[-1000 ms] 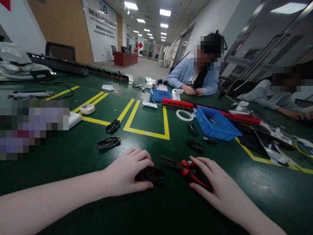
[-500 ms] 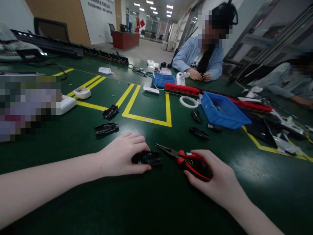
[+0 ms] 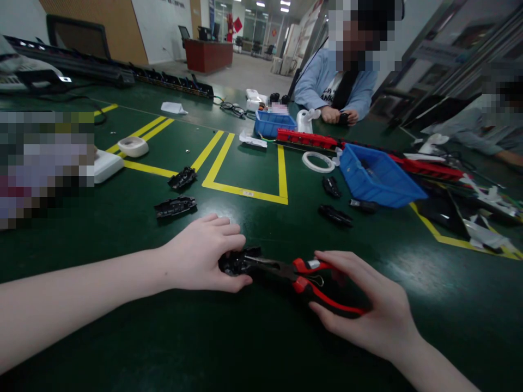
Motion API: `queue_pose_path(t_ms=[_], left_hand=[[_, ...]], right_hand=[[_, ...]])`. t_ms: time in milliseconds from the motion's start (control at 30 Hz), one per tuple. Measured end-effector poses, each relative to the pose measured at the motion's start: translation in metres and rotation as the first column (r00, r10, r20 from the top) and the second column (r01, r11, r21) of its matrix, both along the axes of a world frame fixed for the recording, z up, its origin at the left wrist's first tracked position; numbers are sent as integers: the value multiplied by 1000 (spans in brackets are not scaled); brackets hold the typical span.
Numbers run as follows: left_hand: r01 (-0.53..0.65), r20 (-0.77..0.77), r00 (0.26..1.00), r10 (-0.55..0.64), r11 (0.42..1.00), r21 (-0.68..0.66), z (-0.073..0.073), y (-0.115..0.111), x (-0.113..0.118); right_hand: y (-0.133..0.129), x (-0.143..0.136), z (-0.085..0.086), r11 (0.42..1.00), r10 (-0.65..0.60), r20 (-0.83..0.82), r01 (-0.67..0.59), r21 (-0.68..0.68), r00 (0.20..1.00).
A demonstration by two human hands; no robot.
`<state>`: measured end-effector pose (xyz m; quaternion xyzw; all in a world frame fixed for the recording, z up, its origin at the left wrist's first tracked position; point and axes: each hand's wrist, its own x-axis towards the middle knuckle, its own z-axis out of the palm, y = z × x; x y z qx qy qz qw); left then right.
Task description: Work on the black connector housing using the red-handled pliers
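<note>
My left hand [image 3: 212, 253] grips a small black plastic part [image 3: 237, 262] just above or on the green table, fingers over its left end. In my right hand [image 3: 363, 305] are needle-nose pliers [image 3: 304, 272] with red and black handles, the handles spread apart. The pliers' long jaws point left, and their tips reach over the black part; whether they pinch anything there I cannot tell. Two similar black parts, an upper one [image 3: 182, 178] and a lower one [image 3: 175, 207], lie beyond my left hand.
Several black pieces [image 3: 335, 215] lie beside a blue bin [image 3: 379, 179] at right. A white ring [image 3: 317, 161], a tape roll [image 3: 133, 146] and a red strip [image 3: 306, 139] rest farther back. Across the table sits a person [image 3: 339, 87] holding something dark.
The pliers have moved left with my right hand, so their tips now overlap the black part. Their handles look more widely spread. My left hand keeps its hold; the view has shifted slightly.
</note>
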<state>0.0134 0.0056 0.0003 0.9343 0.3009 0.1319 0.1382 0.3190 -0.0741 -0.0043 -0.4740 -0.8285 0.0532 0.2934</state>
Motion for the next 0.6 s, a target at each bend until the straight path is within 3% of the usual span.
queue_pose_path(t_ms=[600], left_hand=[[-19,-6,1000,19,1000,-25,3,-2,1]], right_hand=[[2,3,-1,998,57,5,-57,-28,998]])
